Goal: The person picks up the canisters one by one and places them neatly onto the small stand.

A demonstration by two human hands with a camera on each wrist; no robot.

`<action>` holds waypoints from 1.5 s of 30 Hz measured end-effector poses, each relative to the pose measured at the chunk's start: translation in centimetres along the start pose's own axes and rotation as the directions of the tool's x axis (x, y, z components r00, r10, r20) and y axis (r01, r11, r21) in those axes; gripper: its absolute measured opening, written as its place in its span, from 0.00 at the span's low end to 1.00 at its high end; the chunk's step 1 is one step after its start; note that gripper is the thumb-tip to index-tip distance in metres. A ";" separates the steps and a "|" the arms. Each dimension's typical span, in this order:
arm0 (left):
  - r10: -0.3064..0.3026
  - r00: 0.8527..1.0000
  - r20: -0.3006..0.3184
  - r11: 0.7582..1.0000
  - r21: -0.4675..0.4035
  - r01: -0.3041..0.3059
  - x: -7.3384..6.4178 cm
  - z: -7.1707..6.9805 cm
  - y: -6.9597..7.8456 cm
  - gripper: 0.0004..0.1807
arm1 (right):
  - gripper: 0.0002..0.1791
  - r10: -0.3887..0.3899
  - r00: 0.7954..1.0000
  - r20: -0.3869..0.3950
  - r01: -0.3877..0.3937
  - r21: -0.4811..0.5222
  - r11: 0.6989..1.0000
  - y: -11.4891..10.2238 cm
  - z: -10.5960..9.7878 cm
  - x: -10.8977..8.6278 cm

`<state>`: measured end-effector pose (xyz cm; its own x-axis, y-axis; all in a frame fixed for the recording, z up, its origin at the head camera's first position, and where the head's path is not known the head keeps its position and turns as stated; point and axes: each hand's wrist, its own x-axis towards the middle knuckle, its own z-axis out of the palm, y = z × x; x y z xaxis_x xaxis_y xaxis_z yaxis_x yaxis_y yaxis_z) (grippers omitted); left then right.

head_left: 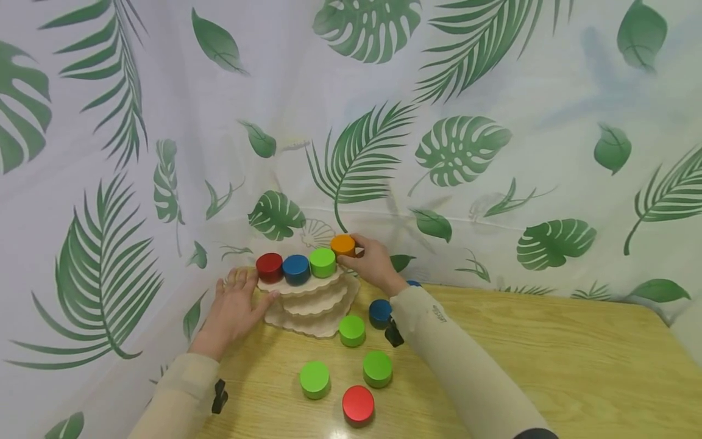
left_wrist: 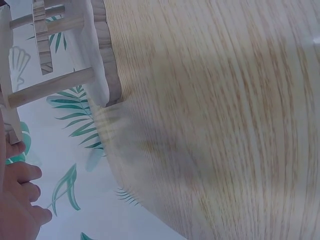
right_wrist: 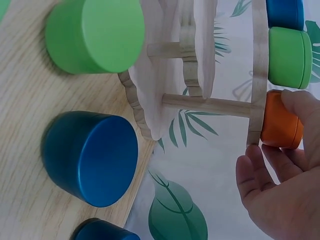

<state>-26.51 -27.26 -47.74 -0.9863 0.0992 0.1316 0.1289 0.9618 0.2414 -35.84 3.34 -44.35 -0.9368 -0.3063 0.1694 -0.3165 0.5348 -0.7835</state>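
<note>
A scalloped three-tier wooden stand (head_left: 318, 305) is on the table. Along its top tier sit a dark red round tin (head_left: 269, 268), a blue tin (head_left: 297, 270) and a green tin (head_left: 322, 263). My right hand (head_left: 374, 263) pinches an orange tin (right_wrist: 281, 120) at the tier's right end. In the right wrist view its base meets the tier and the other fingers lie by the edge. My left hand (head_left: 231, 308) holds the left end of the top tier, thumb along the front. Fingertips (left_wrist: 31, 191) bend down past the edge in the left wrist view.
On the table (head_left: 526, 353), green tins (head_left: 352, 330), a bright red tin (head_left: 359, 405) and a blue tin (head_left: 379, 313) stand in front of the stand and to its right. Another blue tin (right_wrist: 105, 231) is partly hidden behind my right arm. A leaf-patterned cloth (head_left: 351, 79) hangs behind.
</note>
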 end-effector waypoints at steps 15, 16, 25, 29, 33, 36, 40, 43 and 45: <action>-0.001 1.000 -0.011 1.000 -0.012 0.001 0.1 0.1 0.1 0.49 | 0.28 0.007 1.000 -0.003 -0.007 -0.009 1.000 0.1 -0.1 0.0; -0.002 1.000 -0.009 1.000 -0.010 0.002 0.1 0.1 0.1 0.49 | 0.28 0.010 1.000 -0.005 -0.010 -0.011 1.000 0.1 -0.2 0.0; 0.004 1.000 -0.018 1.000 -0.001 -0.004 0.2 0.0 0.2 0.49 | 0.35 0.056 0.998 -0.003 -0.056 0.016 0.998 0.2 -0.7 -0.9; 0.002 1.000 -0.016 1.000 0.008 -0.002 0.2 -0.1 0.2 0.49 | 0.38 0.106 0.994 0.007 -0.107 0.060 0.992 0.2 -1.1 -1.6; 0.006 1.000 -0.019 1.000 0.014 -0.005 0.2 -0.2 0.2 0.49 | 0.36 0.107 0.994 0.006 -0.107 0.096 0.990 0.5 -1.6 -2.6; 0.006 1.000 -0.021 1.000 0.004 -0.006 0.2 -0.2 0.2 0.49 | 0.33 0.067 0.998 -0.006 -0.066 0.080 0.995 1.0 -2.1 -3.4; 0.013 1.000 -0.026 1.000 0.003 -0.013 0.2 -0.1 0.1 0.49 | 0.30 0.037 0.999 -0.016 -0.036 0.060 0.998 1.9 -2.9 -4.4; 0.015 1.000 -0.024 1.000 0.004 -0.015 0.1 0.1 -0.1 0.49 | 0.29 0.040 0.999 -0.025 -0.038 0.064 0.997 2.9 -3.4 -5.0; 0.014 1.000 -0.023 1.000 0.003 -0.014 0.0 0.2 -0.1 0.49 | 0.29 0.034 0.999 -0.038 -0.031 0.069 0.997 3.7 -3.8 -5.4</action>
<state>-26.54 -27.33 -47.92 -0.9818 0.1071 0.1567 0.1427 0.9610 0.2368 -32.49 10.01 -45.89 -0.9520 -0.2576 0.1656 -0.2762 0.4887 -0.8276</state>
